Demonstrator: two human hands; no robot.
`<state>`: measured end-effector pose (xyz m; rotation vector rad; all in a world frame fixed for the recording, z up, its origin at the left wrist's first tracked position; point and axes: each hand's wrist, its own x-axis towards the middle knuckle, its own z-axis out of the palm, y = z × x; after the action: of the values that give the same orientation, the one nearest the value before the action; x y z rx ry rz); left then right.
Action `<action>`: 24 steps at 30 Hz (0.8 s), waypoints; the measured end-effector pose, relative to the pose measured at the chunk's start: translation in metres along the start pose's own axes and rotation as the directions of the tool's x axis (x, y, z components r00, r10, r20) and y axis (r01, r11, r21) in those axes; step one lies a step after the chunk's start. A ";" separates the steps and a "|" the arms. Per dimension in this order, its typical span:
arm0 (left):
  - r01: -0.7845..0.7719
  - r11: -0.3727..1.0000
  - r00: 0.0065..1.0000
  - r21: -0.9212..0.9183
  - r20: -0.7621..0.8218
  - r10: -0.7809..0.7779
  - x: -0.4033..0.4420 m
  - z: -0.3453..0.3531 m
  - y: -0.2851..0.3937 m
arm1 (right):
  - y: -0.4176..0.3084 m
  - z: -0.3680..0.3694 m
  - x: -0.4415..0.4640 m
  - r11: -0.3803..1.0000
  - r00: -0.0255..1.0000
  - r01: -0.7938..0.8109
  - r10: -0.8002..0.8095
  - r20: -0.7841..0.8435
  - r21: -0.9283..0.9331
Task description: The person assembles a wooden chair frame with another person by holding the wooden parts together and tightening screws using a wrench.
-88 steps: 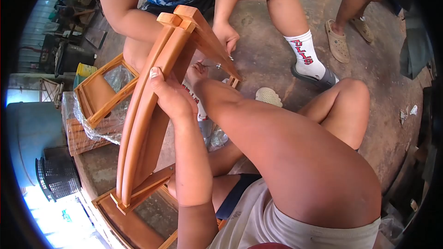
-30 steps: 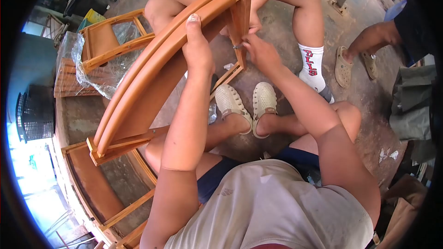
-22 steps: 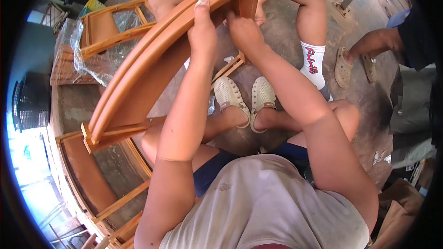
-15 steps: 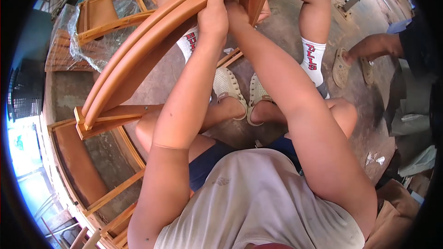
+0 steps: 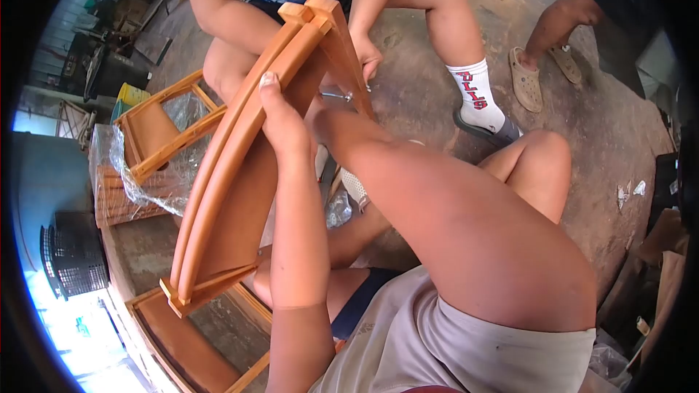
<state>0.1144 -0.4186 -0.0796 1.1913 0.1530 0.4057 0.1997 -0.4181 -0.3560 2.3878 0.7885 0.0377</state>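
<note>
A curved wooden chair frame with a brown padded panel stands tilted in front of me. My left hand is closed around its curved rail, thumb on the outer face and fingers hidden behind. My right hand reaches in under the frame's upper end, close beside the left; its fingers are out of sight. Across from me sits a co-worker, whose hand is at the frame's upper end post. A thin metal rod shows by that post.
Another wooden chair frame lies on plastic wrap at the left. A brown-padded frame lies below it. A black basket stands at the left edge. A further person's clog is on the floor at the right.
The chair frame has tilted more upright, its upper end now in view lower down. My hands have moved left and downward in the view with it. More of the co-worker shows.
</note>
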 end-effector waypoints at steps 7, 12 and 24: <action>-0.084 0.996 0.994 0.029 -0.073 0.086 0.004 -0.004 -0.006 | -0.031 0.037 -0.010 0.833 0.974 0.225 -0.200 0.103 -0.506; -0.057 0.998 0.998 0.004 -0.033 0.057 0.010 -0.006 -0.011 | -0.004 0.063 -0.064 0.799 0.903 0.425 -0.407 0.137 -0.425; -0.078 0.997 0.997 0.000 -0.006 0.078 0.002 -0.002 -0.004 | 0.191 -0.018 -0.136 0.405 0.384 0.900 -0.912 -0.146 -0.163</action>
<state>0.1169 -0.4176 -0.0841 1.1982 0.1115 0.4779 0.1852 -0.6035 -0.2119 1.5672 2.0946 -0.1397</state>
